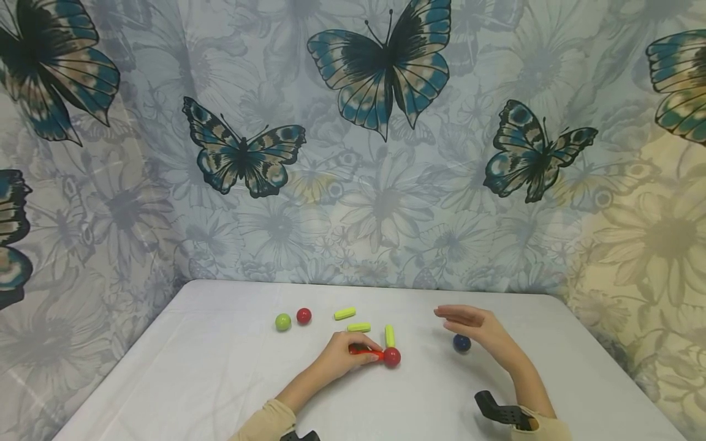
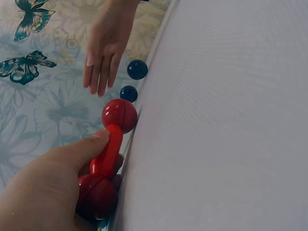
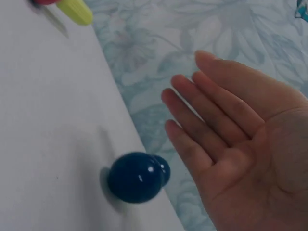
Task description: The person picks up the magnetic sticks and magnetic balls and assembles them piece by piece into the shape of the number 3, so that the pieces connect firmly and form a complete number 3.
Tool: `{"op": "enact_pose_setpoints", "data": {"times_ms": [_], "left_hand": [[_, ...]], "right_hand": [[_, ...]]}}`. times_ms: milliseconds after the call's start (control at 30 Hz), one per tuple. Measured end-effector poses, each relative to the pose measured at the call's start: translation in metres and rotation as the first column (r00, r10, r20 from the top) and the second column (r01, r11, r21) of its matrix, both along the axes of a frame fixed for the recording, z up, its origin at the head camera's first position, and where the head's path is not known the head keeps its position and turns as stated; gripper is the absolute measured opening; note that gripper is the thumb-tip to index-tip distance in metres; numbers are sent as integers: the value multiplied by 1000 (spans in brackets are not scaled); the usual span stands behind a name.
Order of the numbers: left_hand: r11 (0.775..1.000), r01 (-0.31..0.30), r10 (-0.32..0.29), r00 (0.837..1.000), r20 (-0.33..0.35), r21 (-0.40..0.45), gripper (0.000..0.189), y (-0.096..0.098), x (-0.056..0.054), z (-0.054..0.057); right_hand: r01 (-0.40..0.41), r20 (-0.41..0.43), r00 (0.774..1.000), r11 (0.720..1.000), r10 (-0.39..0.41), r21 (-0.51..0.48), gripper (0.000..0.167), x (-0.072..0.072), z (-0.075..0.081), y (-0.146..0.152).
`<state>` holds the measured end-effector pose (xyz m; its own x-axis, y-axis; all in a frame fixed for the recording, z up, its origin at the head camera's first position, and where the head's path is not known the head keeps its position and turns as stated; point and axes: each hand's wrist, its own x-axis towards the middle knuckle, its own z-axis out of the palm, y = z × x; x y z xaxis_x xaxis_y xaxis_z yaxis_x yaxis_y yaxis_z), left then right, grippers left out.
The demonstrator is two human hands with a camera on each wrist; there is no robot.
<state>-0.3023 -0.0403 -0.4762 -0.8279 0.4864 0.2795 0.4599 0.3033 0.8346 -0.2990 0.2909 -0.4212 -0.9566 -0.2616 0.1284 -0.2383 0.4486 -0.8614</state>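
Observation:
My left hand (image 1: 343,355) grips a red rod (image 2: 107,156) with a glossy red ball at each end, forming a dumbbell shape. The front red ball (image 1: 391,357) sticks out past the fingertips in the head view, while the rear red ball (image 2: 97,196) shows beside the palm in the left wrist view. On the right, my right hand (image 1: 485,334) is raised with straight fingers and nothing in its palm. Close by it a dark blue ball (image 1: 462,343) sits on the table. A second blue ball (image 3: 165,169) shows partly behind the first in the right wrist view.
A white-covered table (image 1: 220,380) bears it all. Beyond the left hand lie a green ball (image 1: 283,322), a red ball (image 1: 304,316) and three yellow-green rods, one of them (image 1: 390,335) close to the held piece. A butterfly-printed curtain (image 1: 380,202) hangs behind.

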Motion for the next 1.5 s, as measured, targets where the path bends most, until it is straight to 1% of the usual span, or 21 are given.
{"op": "enact_pose_setpoints", "data": {"times_ms": [67, 167, 300, 400, 500, 600, 833, 1100, 1200, 1333, 1433, 1500], "left_hand": [[1000, 2, -2, 1000, 1, 3, 15, 0, 0, -1], [1000, 2, -2, 1000, 4, 5, 16, 0, 0, -1], [1000, 0, 0, 1000, 7, -2, 16, 1, 0, -1], [1000, -5, 5, 1000, 6, -9, 16, 1, 0, -2], [1000, -8, 8, 1000, 4, -10, 16, 1, -1, -2], [1000, -6, 6, 1000, 3, -4, 16, 1, -1, -3], [1000, -2, 2, 1000, 8, -1, 16, 0, -1, -2], [1000, 3, -3, 1000, -5, 10, 16, -1, -1, 0], [1000, 2, -2, 1000, -4, 12, 16, -1, -1, -1], [1000, 4, -4, 1000, -3, 14, 16, -1, -1, -1], [1000, 6, -6, 1000, -4, 13, 16, -1, -2, -1], [1000, 5, -5, 1000, -6, 11, 16, 0, -2, -2]], "right_hand": [[-3, 25, 1000, 1000, 3, 0, 43, 2, 0, 6], [-49, 43, 998, 999, 49, 1, 41, 3, 0, 14], [-90, 86, 992, 996, 89, 3, 40, 6, -1, 22], [-89, 111, 990, 996, 88, 7, 41, 8, 0, 26], [-91, 105, 991, 996, 88, 21, 42, 9, -1, 31], [-95, 120, 989, 995, 92, 15, 42, 9, -1, 35], [-207, 157, 965, 978, 210, -34, 46, 8, -6, 42], [-260, 196, 946, 965, 259, -18, 49, 4, -12, 42], [-263, 213, 942, 965, 259, -12, 49, 2, -14, 39], [-226, 218, 952, 974, 215, 26, 45, 1, -16, 33], [-198, 190, 964, 979, 185, 54, 42, 1, -18, 28], [-190, 159, 971, 980, 179, 54, 41, 0, -19, 23]]}}
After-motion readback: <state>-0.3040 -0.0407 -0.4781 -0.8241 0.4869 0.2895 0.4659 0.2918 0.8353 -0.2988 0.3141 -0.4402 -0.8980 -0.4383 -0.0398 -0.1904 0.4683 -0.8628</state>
